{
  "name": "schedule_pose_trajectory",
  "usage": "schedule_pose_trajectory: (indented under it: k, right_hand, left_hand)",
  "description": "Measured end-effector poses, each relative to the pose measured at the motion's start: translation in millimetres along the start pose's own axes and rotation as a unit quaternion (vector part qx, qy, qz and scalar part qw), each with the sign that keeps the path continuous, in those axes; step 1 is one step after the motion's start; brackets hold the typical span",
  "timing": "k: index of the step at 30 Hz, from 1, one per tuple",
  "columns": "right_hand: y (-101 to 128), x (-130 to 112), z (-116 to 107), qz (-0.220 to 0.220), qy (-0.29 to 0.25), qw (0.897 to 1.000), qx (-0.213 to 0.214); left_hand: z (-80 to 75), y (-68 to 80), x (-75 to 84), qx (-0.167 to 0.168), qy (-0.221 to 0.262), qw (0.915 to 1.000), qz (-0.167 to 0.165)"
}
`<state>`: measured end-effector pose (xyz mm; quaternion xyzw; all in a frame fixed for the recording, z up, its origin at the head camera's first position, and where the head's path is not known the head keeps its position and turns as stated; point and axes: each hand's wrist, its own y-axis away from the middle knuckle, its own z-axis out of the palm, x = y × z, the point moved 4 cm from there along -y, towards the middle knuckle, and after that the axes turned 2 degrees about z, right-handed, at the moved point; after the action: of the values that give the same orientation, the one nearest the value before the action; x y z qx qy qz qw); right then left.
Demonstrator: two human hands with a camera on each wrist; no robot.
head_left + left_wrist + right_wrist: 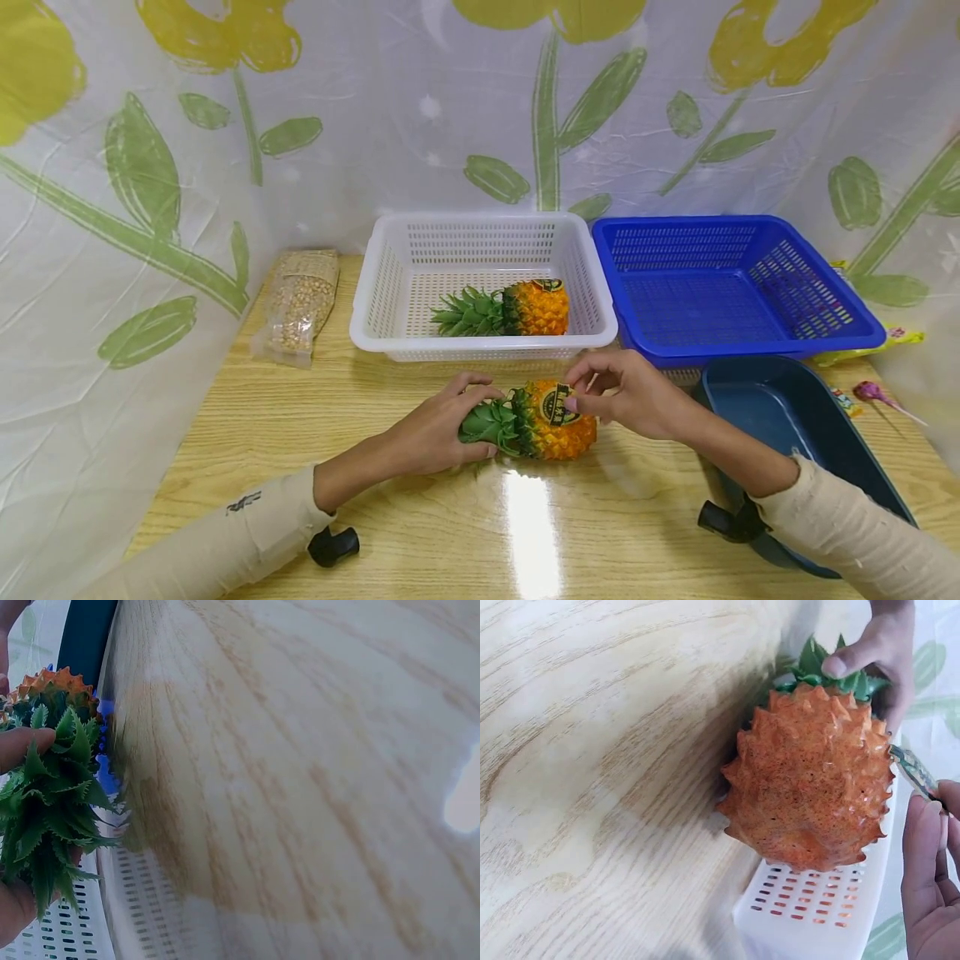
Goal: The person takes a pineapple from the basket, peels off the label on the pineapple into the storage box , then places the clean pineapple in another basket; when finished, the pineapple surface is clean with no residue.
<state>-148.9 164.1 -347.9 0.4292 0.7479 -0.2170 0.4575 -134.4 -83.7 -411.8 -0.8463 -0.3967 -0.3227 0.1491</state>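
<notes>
A small orange pineapple lies on its side on the wooden table, just in front of the white basket. My left hand grips its green crown, thumb below and fingers over the top. My right hand is at the fruit's right side and pinches the round dark label that stands off its skin. A second pineapple lies inside the white basket.
A blue basket stands right of the white one, with a dark blue tub in front of it under my right forearm. A bag of pale grains lies at the back left. Sweets lie at the far right.
</notes>
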Motion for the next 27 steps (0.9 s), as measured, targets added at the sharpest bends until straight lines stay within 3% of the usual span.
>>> schedule_pose_trajectory:
  k: [12,22,27]
  right_hand:
    - [7,-3,-6,0.017,-0.004,1.0,0.0]
    - [23,-5,-33,0.027,0.023,0.999,0.03]
    - [28,-2,-43,0.046,0.041,0.998,0.026]
  left_hand:
    - [-0.6,-0.2,-1.1,-0.001,0.002,1.0,-0.001]
    - [-0.7,-1.5,-0.7,-0.009,0.004,0.9999,-0.004]
    - [-1.0,-1.1,-3.0,-0.014,0.007,0.9999,-0.002]
